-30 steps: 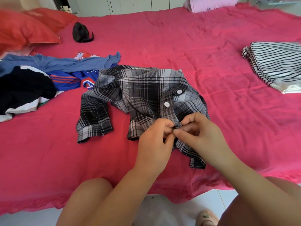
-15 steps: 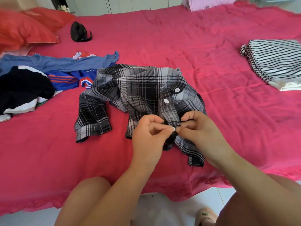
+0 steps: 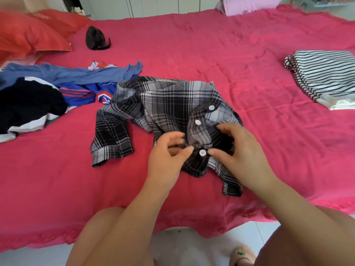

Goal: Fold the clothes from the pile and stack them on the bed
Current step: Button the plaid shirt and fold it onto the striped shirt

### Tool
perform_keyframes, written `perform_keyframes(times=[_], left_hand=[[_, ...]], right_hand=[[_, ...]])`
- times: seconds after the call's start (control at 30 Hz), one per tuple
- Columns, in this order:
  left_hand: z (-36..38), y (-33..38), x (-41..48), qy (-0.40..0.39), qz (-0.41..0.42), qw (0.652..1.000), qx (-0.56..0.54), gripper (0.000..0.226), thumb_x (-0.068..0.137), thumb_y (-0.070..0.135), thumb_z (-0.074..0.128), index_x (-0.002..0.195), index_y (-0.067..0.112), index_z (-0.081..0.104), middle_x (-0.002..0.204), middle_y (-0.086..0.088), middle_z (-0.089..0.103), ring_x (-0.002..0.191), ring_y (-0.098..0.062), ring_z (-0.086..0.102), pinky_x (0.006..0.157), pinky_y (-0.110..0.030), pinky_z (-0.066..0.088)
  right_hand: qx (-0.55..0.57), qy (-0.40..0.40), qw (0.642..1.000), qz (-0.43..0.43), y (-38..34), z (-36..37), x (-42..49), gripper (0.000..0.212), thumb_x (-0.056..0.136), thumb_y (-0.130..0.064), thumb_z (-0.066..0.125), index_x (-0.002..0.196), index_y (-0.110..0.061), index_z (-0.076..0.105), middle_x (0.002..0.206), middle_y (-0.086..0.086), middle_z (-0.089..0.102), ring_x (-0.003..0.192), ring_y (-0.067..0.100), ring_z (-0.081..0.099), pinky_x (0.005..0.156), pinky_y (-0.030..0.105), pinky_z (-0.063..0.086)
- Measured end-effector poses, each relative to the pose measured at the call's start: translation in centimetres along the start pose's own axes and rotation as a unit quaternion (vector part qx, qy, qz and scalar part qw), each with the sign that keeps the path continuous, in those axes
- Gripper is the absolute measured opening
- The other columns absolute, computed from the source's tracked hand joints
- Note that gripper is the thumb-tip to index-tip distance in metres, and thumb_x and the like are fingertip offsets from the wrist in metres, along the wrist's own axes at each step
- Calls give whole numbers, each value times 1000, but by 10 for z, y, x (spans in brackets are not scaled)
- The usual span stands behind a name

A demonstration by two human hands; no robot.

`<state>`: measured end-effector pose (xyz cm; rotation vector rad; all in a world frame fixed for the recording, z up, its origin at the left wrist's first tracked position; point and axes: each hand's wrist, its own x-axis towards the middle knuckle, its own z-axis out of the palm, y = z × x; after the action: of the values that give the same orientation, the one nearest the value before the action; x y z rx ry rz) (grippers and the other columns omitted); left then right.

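Observation:
A small black-and-grey plaid shirt lies crumpled on the pink bed, collar towards the far side, with three white buttons showing down its front. The lowest button sits fastened between my two thumbs. My left hand rests just left of it, fingers loosely curled, thumb tip touching the fabric. My right hand hovers just right of it, fingers spread and relaxed over the shirt front. Neither hand grips the cloth. The unfolded pile of blue, black and white clothes lies at the left.
A folded black-and-white striped garment lies at the right of the bed. Red pillows and a small black object are at the far left, a lilac pillow at the far edge. My knees and tiled floor are below.
Both hands were pinching the shirt placket together at the third button. They have now let go and drawn slightly apart, and the button shows fastened.

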<state>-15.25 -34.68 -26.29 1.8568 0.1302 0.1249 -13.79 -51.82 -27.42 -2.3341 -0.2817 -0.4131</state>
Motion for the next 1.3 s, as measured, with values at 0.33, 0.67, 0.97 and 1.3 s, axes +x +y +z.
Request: perform_keyframes(times=[0.33,0.67,0.97,1.3], left_hand=[[5,-4,57,-83,138,854,494,55,89,45,53,139,30,35,150,-6,26,137,-28,22,105,-45,28],[-25,99,68,-25,239,934,264,26,89,32,57,80,8,59,65,-3,44,64,-17,42,57,-30,28],[-28,160,124,103,243,935,236,26,91,31,57,101,8,63,91,-5,60,85,-18,51,71,-29,36],[-10,29,100,104,236,926,277,58,82,49,56,127,12,52,126,-8,53,121,-26,44,102,-33,29]], right_hand=[[-83,-119,989,32,17,6,33,68,78,-31,70,138,-32,38,123,9,51,116,24,48,87,26,37],[-56,8,998,-29,-39,-77,82,10,76,-25,71,86,-27,68,69,-12,60,74,10,57,59,13,34],[-7,108,994,-33,-74,-101,157,30,82,-20,66,112,-17,63,90,1,64,85,5,61,66,12,34],[-75,25,997,8,19,-32,95,39,80,-15,68,117,-9,61,117,11,61,112,28,53,94,24,34]])
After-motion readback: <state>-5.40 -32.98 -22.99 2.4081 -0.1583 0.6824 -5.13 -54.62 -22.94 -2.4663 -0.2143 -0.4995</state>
